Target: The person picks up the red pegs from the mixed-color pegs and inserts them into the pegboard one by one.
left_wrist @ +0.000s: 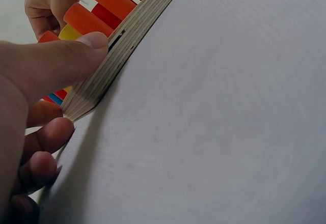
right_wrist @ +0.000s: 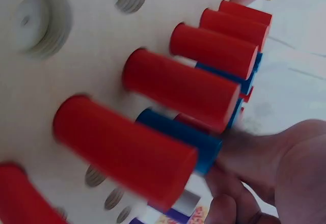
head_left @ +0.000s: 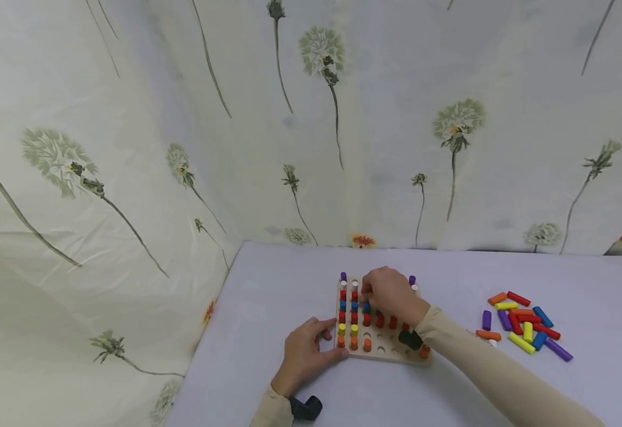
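While the left hand (head_left: 304, 354) lies on the table (head_left: 268, 308) at the near-left corner of the wooden pegboard (head_left: 380, 351), its thumb presses flat against the board's layered edge and the other fingers curl loosely just below that corner, so it steadies the board rather than clasping it. The right hand (head_left: 392, 295) hovers over the middle of the board with its fingers bent down among the pegs; in the right wrist view the fingertips (right_wrist: 239, 150) touch the end of a blue peg (right_wrist: 175, 135) that stands in its hole between red pegs (right_wrist: 122, 150), though whether they truly pinch it cannot be told. The board lies flat near the middle of the table, its left columns filled with purple, red, blue, yellow and orange pegs, a row of red ones running across the centre, and several holes (head_left: 380, 350) open near the front edge. Well apart to the right lies a loose heap of coloured pegs (head_left: 524, 329) on the table. Behind the table hangs a pale cloth (head_left: 129, 148) printed with dandelions.
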